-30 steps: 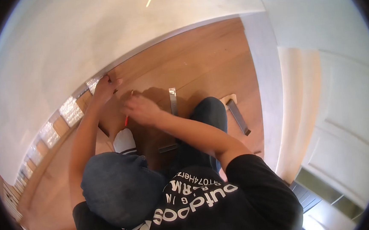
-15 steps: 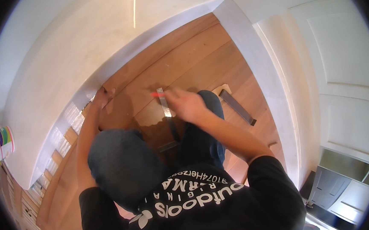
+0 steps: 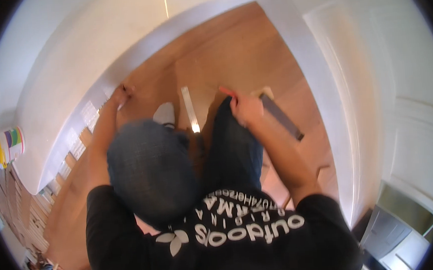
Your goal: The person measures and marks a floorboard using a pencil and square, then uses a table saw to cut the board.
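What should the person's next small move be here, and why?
Probably set the red pencil-like tool down on the wooden floor: the right hand grips it near the dark bar, while the left hand is at the floor's edge by the wall. That would free the right hand.

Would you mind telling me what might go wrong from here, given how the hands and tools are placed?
The metal strip lies on the floor near the socked foot, so a shifting foot might knock it. The red pencil-like tool in the right hand is close to the jeans and might mark the cloth. The dark bar beside that hand might be bumped if the arm swings outward.
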Motion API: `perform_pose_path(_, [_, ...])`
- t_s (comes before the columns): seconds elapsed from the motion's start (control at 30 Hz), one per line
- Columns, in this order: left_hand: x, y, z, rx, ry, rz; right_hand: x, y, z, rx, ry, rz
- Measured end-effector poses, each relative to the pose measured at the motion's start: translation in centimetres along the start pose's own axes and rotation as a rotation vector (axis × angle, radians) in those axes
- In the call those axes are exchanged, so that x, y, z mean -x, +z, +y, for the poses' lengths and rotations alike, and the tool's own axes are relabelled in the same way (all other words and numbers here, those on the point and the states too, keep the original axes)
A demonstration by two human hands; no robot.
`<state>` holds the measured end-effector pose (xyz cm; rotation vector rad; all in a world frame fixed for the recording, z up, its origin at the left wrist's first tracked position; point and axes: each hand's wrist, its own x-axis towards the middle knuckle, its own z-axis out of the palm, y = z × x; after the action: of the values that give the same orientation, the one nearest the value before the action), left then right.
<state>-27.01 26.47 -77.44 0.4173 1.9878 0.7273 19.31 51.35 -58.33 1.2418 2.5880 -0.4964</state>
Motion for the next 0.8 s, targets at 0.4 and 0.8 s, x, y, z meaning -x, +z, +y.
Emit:
perform_pose_path(0.4, [0.6,-0.2,0.2,-0.053,-0.027,-0.003,-2.8,7.8,-8.0,-0.164,0.028,-0.189])
perform_pose_path(0.8, [2.1,1.6,2.8,-0.028,-0.021,0.005,-2.8,13.7,-6.9,-0.175,0.224,-0.123])
